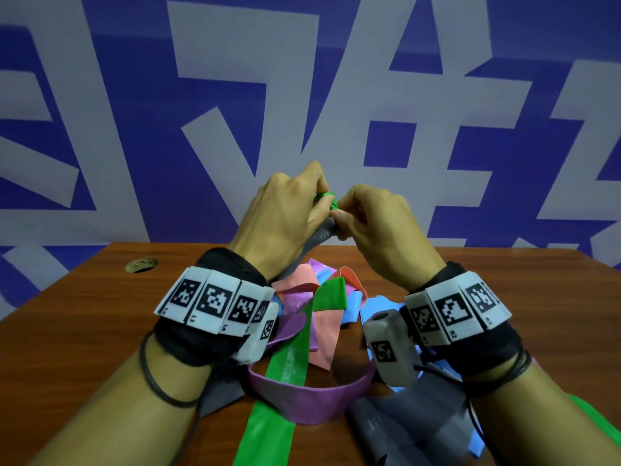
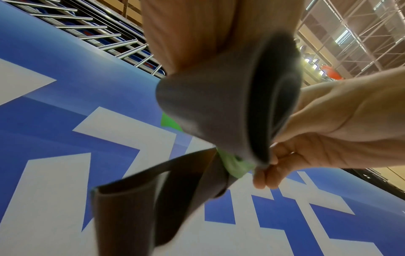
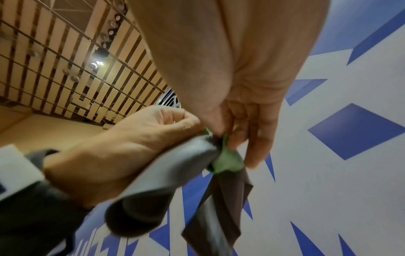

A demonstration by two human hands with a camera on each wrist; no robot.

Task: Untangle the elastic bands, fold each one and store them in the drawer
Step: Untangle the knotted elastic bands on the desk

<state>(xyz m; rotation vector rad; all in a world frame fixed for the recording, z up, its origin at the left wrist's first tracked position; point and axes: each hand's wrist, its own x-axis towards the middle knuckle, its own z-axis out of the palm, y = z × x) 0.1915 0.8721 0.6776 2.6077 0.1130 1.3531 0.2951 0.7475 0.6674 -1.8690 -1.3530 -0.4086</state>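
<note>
Nearest the person, well below the knot, the grey band's (image 1: 416,428) loose length lies flat on the wooden table (image 1: 84,317), with the green band (image 1: 268,408) running beside it through a purple loop (image 1: 312,398). Just beyond those, still under the knot, pink (image 1: 322,327) and blue (image 1: 353,306) bands lie heaped together. No drawer is in view.

Above the heap, both hands are raised around the knot (image 1: 325,200), where green is wound tightly round a gathered neck of grey. The left hand (image 1: 285,213) clamps the grey band just below the knot, fingers curled round it. The right hand (image 1: 376,223) pinches the green wrap between thumb and fingertips (image 3: 234,138), the other fingers hanging loosely past it.

The step in hand looks like loosening that green wrap. It would go best by keeping the left grip steady and slack rather than pulling, since tension on stretchy rubber will likely cinch the knot. The right fingertips should work one green edge outward to open a gap, then feed the grey neck back through it. Hauling the trailing lengths risks dragging the heap below the knot into a fresh tangle. Beyond the knot stands only the blue-and-white wall (image 1: 134,95).
</note>
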